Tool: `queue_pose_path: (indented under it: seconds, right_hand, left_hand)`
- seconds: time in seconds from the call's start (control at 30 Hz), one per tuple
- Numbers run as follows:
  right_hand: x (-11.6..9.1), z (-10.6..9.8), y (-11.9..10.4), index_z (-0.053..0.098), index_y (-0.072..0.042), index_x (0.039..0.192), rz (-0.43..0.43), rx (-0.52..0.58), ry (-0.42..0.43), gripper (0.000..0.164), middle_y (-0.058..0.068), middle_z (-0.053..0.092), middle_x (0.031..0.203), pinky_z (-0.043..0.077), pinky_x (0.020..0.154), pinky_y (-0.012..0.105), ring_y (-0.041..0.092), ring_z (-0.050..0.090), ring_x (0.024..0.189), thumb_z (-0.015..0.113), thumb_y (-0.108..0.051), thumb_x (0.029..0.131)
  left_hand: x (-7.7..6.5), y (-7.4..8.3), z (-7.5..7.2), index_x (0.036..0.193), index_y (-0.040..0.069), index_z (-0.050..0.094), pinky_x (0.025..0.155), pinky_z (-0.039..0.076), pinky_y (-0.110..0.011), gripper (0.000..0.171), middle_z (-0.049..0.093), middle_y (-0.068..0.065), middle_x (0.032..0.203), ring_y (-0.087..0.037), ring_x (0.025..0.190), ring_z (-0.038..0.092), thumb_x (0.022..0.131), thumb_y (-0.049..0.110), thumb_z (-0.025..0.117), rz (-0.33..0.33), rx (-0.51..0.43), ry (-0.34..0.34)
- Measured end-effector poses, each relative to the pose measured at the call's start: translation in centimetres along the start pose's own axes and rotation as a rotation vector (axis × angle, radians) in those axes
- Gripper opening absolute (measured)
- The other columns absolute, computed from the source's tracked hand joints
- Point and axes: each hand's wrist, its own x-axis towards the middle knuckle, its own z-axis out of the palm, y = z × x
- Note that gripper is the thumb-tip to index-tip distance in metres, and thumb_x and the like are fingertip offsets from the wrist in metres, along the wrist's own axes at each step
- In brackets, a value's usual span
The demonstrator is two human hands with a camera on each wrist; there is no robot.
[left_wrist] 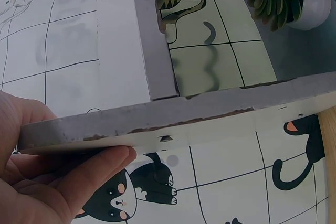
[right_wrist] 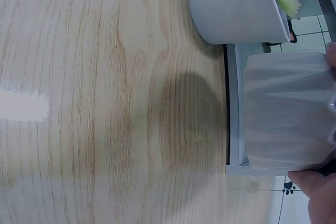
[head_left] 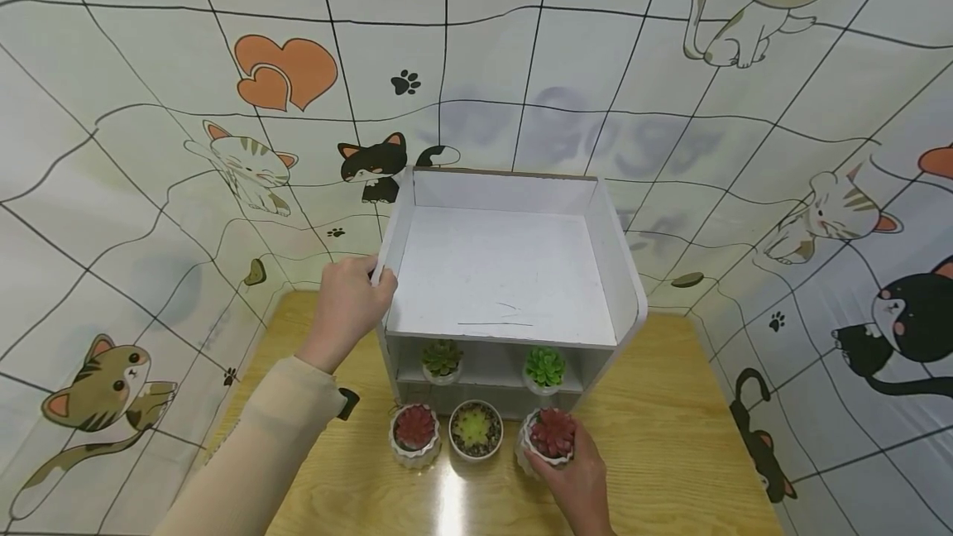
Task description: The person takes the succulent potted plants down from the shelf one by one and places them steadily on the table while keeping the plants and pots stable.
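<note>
My left hand [head_left: 350,308] grips the left side panel of a small white shelf [head_left: 499,271], thumb on one face and fingers on the other in the left wrist view. With my right hand [head_left: 577,486] I hold a potted red succulent [head_left: 553,434] by its white fluted pot [right_wrist: 289,108], in front of the shelf's right part. The right wrist view shows that pot raised off the table, its shadow on the wood. Beside it stand a yellow-green succulent [head_left: 475,428] in a smooth white pot and another red succulent [head_left: 414,427].
Inside the lower compartment sit a dark green succulent [head_left: 442,359] and a bright green succulent [head_left: 545,366]. The shelf stands on a wooden table [head_left: 655,437]. Behind and at both sides hangs a white cat-print cloth [head_left: 491,56].
</note>
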Motion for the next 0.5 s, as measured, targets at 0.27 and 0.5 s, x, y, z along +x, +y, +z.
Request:
queue_pose_path:
  seconds: [0.27,0.5]
  right_hand:
    - [-0.05,0.39,0.07,0.065,0.003,0.118,0.010,-0.002,-0.007,0.072,0.020,0.072,0.110,0.055,0.090,0.056,0.038,0.070,0.106,0.100,-0.020,0.060]
    - [-0.23,0.99,0.62,0.064,0.003,0.117,-0.007,0.002,0.009,0.072,0.020,0.071,0.108,0.056,0.089,0.056,0.038,0.070,0.104,0.100,-0.019,0.059]
  left_hand:
    - [0.02,-0.07,0.09,0.057,0.013,0.035,0.042,0.024,-0.024,0.042,0.026,0.006,0.051,-0.008,0.048,0.022,0.092,0.003,0.056,-0.003,0.002,0.002]
    - [-0.06,-0.02,0.06,0.057,0.012,0.039,0.041,0.024,-0.023,0.040,0.028,0.005,0.050,-0.008,0.047,0.024,0.091,0.003,0.057,0.005,0.005,0.005]
